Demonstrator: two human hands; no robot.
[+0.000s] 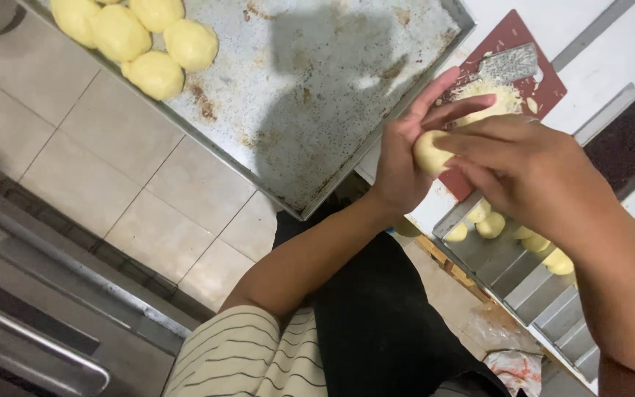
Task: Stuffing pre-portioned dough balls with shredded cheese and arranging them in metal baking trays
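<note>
Dough ball [431, 152] sits pressed between both hands: left hand [406, 158] cups it with fingers extended, right hand [527, 173] curls over it, above the metal tray [317, 103].

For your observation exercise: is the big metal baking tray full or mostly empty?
Mostly empty: the baking tray holds only a few dough balls in one corner.
</note>
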